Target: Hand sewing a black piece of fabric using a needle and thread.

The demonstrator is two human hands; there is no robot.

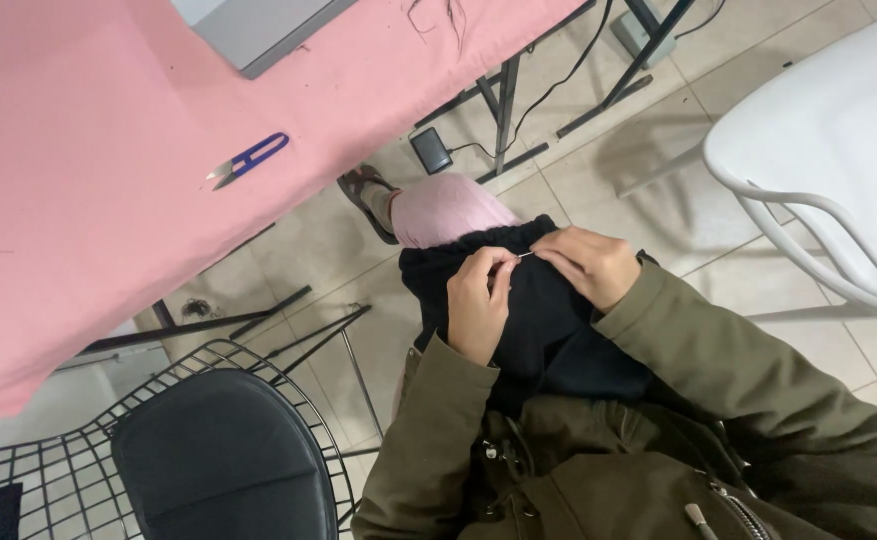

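Observation:
A black garment with a gathered waistband lies over my lap. My left hand rests on it and pinches a thin sewing needle at the waistband. My right hand grips the black cloth just to the right of the needle tip, fingers curled into the fabric. Both arms wear olive-green jacket sleeves. My knee in pink trousers shows beyond the garment.
A table covered in pink cloth fills the left, with blue thread snips and a grey machine base on it. A foot pedal sits on the tiled floor. A black wire chair stands at lower left, a white chair at right.

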